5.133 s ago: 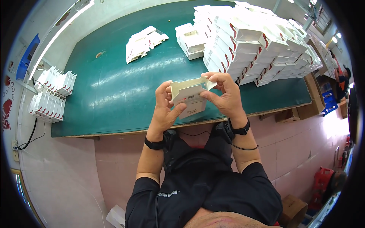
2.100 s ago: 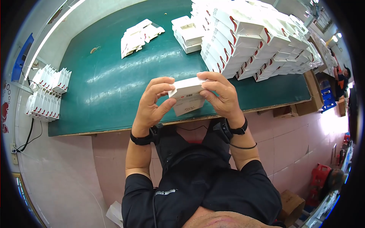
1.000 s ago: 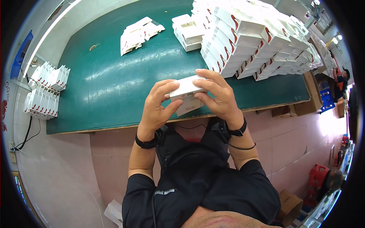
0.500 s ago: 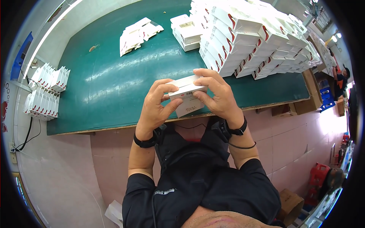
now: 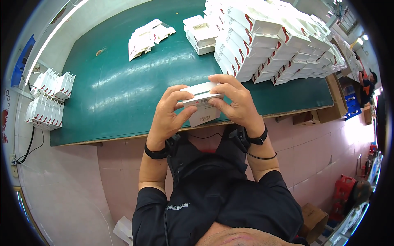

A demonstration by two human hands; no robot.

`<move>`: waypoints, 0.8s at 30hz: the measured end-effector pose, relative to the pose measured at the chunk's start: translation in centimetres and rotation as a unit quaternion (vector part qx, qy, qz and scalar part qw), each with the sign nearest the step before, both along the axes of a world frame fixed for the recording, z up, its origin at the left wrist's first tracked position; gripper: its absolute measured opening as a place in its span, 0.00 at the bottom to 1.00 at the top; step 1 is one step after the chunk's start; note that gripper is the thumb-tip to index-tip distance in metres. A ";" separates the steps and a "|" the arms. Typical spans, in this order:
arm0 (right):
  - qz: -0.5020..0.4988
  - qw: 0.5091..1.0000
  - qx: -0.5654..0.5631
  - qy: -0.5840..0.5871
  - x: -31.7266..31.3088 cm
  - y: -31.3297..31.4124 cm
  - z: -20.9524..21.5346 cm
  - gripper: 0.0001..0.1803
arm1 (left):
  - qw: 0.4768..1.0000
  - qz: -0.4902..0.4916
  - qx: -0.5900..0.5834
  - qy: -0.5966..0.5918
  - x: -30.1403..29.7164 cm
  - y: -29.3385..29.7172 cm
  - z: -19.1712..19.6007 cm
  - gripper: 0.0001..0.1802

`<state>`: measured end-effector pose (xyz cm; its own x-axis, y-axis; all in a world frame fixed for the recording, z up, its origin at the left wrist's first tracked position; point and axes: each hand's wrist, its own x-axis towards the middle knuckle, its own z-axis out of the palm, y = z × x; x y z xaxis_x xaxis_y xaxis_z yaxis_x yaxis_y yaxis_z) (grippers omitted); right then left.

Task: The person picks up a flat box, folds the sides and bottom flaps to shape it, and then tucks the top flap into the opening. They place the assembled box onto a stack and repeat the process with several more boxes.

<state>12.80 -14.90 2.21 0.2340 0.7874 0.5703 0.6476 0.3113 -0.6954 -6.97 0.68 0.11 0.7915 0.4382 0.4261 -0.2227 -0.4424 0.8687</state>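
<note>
Between my two hands is a small white carton (image 5: 204,115), held over the near edge of the green table. My left hand (image 5: 172,110) grips its left end, thumb on the near face and fingers at the top. On the other end, my right hand (image 5: 234,100) has its thumb on the near face and its index finger along the upper edge. A flap at the carton's top looks partly raised, with a narrow gap under it. Small dark print marks the side facing me.
A tall stack of white cartons with red marks (image 5: 262,45) fills the table's far right. Several flat white cartons (image 5: 147,37) lie at the back of the green table (image 5: 102,119). More cartons (image 5: 49,98) stand at far left. Another person (image 5: 371,82) is at far right.
Almost nothing differs. The gap below the carton's top flap looks slightly wider, and both hands keep their hold.
</note>
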 end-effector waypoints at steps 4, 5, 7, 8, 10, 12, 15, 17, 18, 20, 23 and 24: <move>-0.031 0.998 0.045 -0.044 -0.4 0.3 0.1 0.21 | 1.000 0.006 -0.015 -0.017 -0.1 -0.1 0.1 0.21; -0.031 0.998 0.044 -0.044 -0.4 0.4 0.1 0.21 | 1.000 0.006 -0.016 -0.017 -0.1 -0.1 0.0 0.21; -0.042 0.997 0.050 -0.047 -0.4 0.4 0.0 0.23 | 0.999 0.002 -0.026 -0.032 0.0 -0.1 -0.1 0.24; -0.048 0.996 0.053 -0.049 -0.4 0.4 0.0 0.24 | 0.999 0.000 -0.032 -0.040 0.0 -0.2 -0.1 0.25; -0.045 0.997 0.048 -0.034 -0.4 0.4 -0.1 0.25 | 0.999 0.005 -0.034 -0.039 -0.1 -0.2 -0.3 0.26; -0.038 0.999 0.038 -0.004 -0.3 0.3 -0.2 0.25 | 0.998 0.014 -0.040 -0.038 -0.2 -0.2 -0.5 0.29; -0.033 0.998 0.048 -0.015 -0.1 0.3 -0.2 0.26 | 0.998 0.018 -0.050 -0.040 -0.2 -0.2 -0.6 0.32; -0.031 0.998 0.053 -0.020 0.1 0.3 -0.3 0.26 | 0.997 0.020 -0.055 -0.041 -0.2 -0.3 -0.4 0.33; -0.028 0.997 0.064 -0.020 0.3 0.2 -0.5 0.27 | 0.995 0.015 -0.087 -0.045 -0.2 -0.4 -0.3 0.33; -0.021 0.996 0.085 -0.020 0.5 0.1 -0.6 0.27 | 0.987 0.005 -0.151 -0.054 -0.1 -0.6 0.0 0.34; -0.008 0.997 0.072 0.019 0.0 0.1 0.1 0.28 | 0.993 0.014 -0.100 -0.056 -0.3 -0.4 -0.2 0.34; -0.001 0.997 0.066 0.038 -0.1 0.0 0.2 0.29 | 0.995 0.019 -0.074 -0.058 -0.3 -0.3 -0.3 0.34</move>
